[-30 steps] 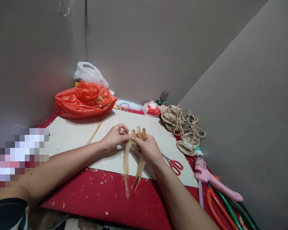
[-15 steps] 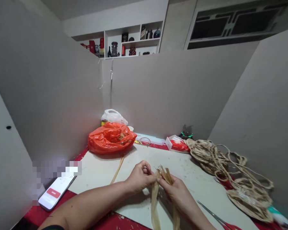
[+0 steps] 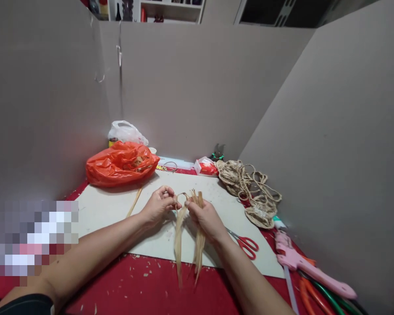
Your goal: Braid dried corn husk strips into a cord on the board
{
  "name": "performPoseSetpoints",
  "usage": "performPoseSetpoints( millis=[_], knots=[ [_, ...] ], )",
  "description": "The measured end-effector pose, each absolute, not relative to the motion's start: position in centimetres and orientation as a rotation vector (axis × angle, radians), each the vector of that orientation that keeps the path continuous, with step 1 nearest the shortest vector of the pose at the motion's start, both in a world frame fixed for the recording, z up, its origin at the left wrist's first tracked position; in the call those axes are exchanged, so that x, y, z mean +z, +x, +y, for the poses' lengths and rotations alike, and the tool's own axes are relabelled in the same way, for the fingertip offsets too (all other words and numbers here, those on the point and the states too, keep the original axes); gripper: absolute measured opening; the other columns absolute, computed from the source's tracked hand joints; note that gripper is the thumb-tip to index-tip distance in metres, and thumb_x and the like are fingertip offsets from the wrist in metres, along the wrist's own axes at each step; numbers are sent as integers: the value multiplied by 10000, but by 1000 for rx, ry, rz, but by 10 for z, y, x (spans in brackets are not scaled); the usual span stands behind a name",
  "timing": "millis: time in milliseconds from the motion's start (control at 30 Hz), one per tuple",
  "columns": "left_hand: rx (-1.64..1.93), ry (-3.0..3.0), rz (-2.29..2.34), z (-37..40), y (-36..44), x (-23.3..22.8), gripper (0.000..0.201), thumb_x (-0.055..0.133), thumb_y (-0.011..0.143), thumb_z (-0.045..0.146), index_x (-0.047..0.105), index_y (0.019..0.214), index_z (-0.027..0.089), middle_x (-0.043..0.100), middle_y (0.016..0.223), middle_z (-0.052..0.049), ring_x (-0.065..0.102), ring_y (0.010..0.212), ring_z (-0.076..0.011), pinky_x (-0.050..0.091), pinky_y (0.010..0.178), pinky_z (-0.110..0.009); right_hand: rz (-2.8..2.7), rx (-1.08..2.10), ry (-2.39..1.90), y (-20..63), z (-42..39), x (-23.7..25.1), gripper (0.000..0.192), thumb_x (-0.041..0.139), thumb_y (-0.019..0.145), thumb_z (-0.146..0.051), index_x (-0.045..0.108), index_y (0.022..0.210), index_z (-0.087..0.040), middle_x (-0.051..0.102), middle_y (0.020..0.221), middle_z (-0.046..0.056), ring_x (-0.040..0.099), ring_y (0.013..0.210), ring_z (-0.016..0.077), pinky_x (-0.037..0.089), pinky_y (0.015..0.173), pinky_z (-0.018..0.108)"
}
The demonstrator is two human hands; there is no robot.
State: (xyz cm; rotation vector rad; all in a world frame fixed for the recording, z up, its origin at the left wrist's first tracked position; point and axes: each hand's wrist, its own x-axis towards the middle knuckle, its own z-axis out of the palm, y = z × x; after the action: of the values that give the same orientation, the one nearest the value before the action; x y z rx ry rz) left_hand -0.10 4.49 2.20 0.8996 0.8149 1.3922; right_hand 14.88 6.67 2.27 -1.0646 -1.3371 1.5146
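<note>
Red tabletop, flecked with pale scraps, lies nearest me, and the loose ends of the dried leaf strips hang down over it. Above that, my left hand is closed in a pinch on one strip at its top, thumb and fingers together, while my right hand is curled around the rest of the bundle, whose short tips stick up past the knuckles; both hands meet over the pale work board. Just right of my right wrist, red-handled scissors lie on the board's edge, and farther right a pink glue gun rests beside green and orange cords. One single strip lies flat on the board to the left. Beyond, an orange plastic bag sits near a white bag, and a heap of twisted fibre rope sits by the right partition.
</note>
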Motion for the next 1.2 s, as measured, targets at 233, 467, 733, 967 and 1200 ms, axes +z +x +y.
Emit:
performPoseSetpoints(
  millis=[233, 467, 733, 967, 1200],
  knots=[
    [1355, 894, 770, 44, 1, 14, 309, 673, 617, 127, 445, 821, 172, 597, 641, 29, 594, 575, -93, 443, 630, -222, -1364, 1581, -1054, 148, 66, 17, 319, 726, 653, -394, 550, 763, -151, 308, 424, -121, 203, 347, 26, 147, 335, 165],
    [1275, 848, 782, 44, -1, 16, 284, 645, 636, 159, 456, 845, 187, 512, 534, 72, 469, 423, -63, 399, 486, -195, -1052, 1864, -944, 153, 74, 16, 290, 717, 629, -334, 505, 706, -151, 400, 435, -99, 140, 340, -7, 97, 309, 119],
    [1185, 890, 846, 48, -12, 21, 229, 635, 626, 154, 478, 788, 195, 286, 459, 122, 168, 358, -13, 85, 371, -157, -779, 1734, -845, 176, 97, 23, 322, 671, 692, -226, 353, 645, -200, 305, 435, -119, 215, 326, 16, 165, 282, 107],
    [1376, 1054, 981, 47, -26, 59, 198, 616, 587, 146, 507, 751, 177, 313, 441, 116, 175, 362, -17, 111, 377, -166, -537, 1475, -791, 211, 122, 31, 328, 578, 789, -219, 283, 644, -220, 202, 390, -143, 174, 302, 31, 169, 295, 140],
    [1675, 1765, 1651, 34, -96, 133, 86, 576, 669, 195, 581, 745, 154, 614, 716, -13, 539, 600, -119, 426, 596, -245, -674, 1605, -786, 191, 111, 28, 191, 641, 735, -275, 499, 823, -183, 255, 384, -146, 188, 306, 28, 171, 303, 133]
  ],
)
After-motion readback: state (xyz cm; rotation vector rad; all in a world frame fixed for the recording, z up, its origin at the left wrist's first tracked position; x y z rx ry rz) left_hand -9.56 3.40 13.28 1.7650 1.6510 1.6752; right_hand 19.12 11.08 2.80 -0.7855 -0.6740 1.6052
